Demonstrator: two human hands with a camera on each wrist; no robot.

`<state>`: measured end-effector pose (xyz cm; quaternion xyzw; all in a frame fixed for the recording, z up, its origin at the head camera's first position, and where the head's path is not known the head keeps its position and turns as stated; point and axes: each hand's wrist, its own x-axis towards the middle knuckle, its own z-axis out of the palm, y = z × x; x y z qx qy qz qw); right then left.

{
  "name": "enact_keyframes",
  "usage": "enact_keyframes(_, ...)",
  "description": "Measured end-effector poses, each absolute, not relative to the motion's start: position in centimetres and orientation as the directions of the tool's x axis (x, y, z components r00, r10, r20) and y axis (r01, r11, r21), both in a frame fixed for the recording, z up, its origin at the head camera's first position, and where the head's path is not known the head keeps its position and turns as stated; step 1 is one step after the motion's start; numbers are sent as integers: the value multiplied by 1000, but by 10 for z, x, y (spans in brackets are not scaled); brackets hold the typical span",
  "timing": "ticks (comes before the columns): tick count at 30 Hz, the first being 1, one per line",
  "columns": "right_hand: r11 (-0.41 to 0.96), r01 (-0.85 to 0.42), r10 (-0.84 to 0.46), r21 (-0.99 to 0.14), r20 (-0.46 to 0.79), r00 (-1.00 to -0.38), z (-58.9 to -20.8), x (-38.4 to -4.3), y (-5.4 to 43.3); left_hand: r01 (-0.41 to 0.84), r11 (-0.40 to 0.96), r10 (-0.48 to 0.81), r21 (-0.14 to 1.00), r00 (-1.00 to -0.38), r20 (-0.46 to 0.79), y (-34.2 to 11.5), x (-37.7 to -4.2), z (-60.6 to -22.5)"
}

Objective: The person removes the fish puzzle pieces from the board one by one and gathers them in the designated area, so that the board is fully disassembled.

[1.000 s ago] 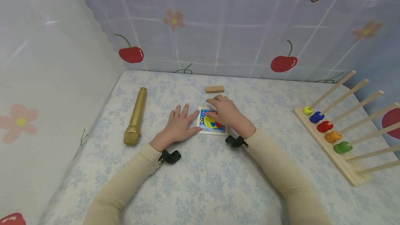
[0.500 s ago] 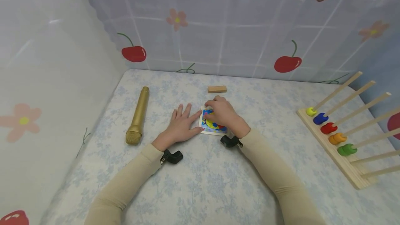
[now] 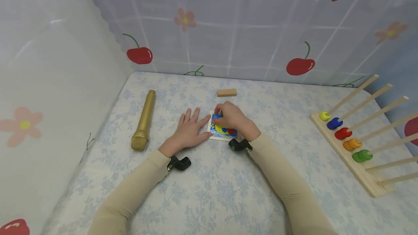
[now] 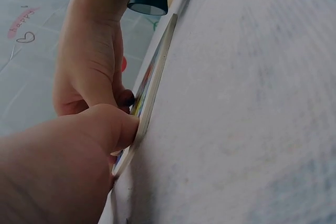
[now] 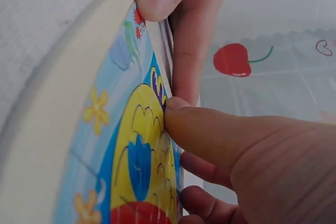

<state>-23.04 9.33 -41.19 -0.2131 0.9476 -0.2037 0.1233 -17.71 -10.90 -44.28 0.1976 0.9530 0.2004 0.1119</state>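
Observation:
A small square fish puzzle (image 3: 223, 137) with a pale wooden border lies flat on the table. The right wrist view shows its yellow fish (image 5: 140, 145) and thin seams across the picture. My left hand (image 3: 188, 132) lies beside it with spread, straight fingers; thumb and forefinger touch its left edge. My right hand (image 3: 231, 114) is over the upper right of the puzzle. Its fingers are curled, with the thumb (image 5: 205, 132) on the fish near the tail and the fingertips against the picture beyond. The hand hides much of the puzzle's right part.
A small wooden block (image 3: 226, 93) lies behind the puzzle. To the left is a gold microphone (image 3: 144, 120). A wooden peg rack (image 3: 347, 157) with colored beads stands at the right. Printed curtains close off the back and sides of the table (image 3: 209, 191).
My right forefinger has curled inward, narrowing the gap to the thumb, and the right forearm has shifted a little left. My left hand stays at the puzzle's edge.

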Motion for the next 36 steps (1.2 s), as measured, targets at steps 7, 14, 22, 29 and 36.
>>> enact_keyframes(7,832,-332,-432,-445,-145,-890,-414,-229,93,325,845,416,425,-899,-140,-109,-178,-443)
enact_keyframes(14,839,-321,-422,-439,-153,-893,-413,-228,94,322,843,410,431,-903,-127,-108,-178,-441)
enact_keyframes(22,839,-323,-416,-438,-133,-899,-414,-229,94,316,842,405,438,-906,-125,-107,-178,-439)
enact_keyframes(29,827,-323,-413,-460,-106,-905,-413,-226,93,321,842,405,434,-907,-116,-106,-177,-439)
enact_keyframes(36,821,-340,-419,-459,-79,-905,-415,-223,90,321,841,408,437,-905,-122,-106,-175,-440)
